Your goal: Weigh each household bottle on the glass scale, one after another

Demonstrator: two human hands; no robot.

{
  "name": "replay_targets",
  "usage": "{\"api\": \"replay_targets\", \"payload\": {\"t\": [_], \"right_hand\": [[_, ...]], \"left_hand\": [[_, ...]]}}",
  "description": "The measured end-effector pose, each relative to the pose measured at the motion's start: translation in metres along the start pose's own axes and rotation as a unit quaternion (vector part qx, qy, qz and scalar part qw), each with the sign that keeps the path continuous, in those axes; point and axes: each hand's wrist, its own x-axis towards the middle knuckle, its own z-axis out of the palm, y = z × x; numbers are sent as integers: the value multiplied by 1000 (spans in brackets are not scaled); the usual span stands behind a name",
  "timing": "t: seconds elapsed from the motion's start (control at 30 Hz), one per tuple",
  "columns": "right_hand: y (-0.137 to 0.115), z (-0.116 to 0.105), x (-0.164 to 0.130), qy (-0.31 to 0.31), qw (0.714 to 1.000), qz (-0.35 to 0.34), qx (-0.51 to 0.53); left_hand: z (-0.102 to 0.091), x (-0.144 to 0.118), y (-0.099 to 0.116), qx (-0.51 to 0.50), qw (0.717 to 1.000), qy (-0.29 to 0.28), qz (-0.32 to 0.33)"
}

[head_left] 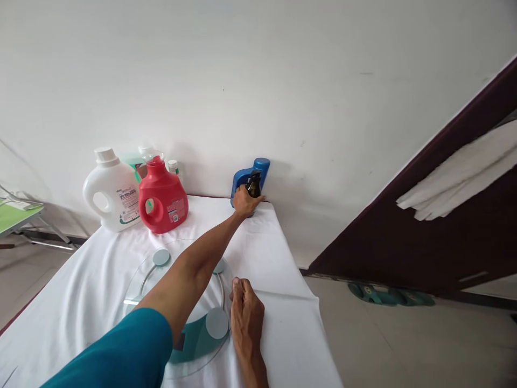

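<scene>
My left arm, in a teal sleeve, stretches across the table to its far right corner. There my left hand point(244, 202) is closed around a small dark bottle point(254, 186). The bottle stands just in front of a blue detergent jug point(262, 165) against the wall. My right hand point(246, 312) lies flat, fingers together, on the white cloth point(283, 334). It rests beside the right rim of a round glass bathroom scale point(139, 285) and holds nothing.
A white jug point(111, 191) and a red jug point(163, 200) stand at the table's far left, with small bottles behind them. A green folding table point(14, 213) is at the left. At the right are a dark door point(424, 242) and green slippers point(388, 295) on the floor.
</scene>
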Motion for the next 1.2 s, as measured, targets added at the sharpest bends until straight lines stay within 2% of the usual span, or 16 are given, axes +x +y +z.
{"api": "replay_targets", "payload": {"t": [0.17,0.27,0.37,0.43,0.53,0.6,0.7,0.77,0.83,1.03,1.2], "right_hand": [[1,4,0,4,1000,4,7],[0,4,1,5,1000,9,1],[-1,3,2,-1,1000,4,-13],[1,3,3,-5,1000,2,-23],[4,5,4,-2,999,3,-38],[6,7,5,2,999,3,-48],[8,8,6,5,998,-2,-58],[8,7,7,3,998,-7,-60],[7,5,8,-1,998,-12,-59],[1,0,9,-17,998,-15,-51],[-6,-5,6,-35,997,4,-69]], "left_hand": [[3,1,-1,33,999,-1,12],[-8,0,-4,70,997,-11,31],[-28,-3,-7,68,996,-5,55],[-50,-11,-9,46,996,5,82],[-97,-38,-11,8,990,5,139],[-134,-68,-11,-5,986,0,166],[-186,-120,-18,1,985,0,175],[-211,-151,-28,-10,984,-14,175],[-227,-173,-42,-28,985,-30,167],[-246,-205,-79,-43,991,-16,126],[-250,-215,-93,-45,992,-26,113]]}}
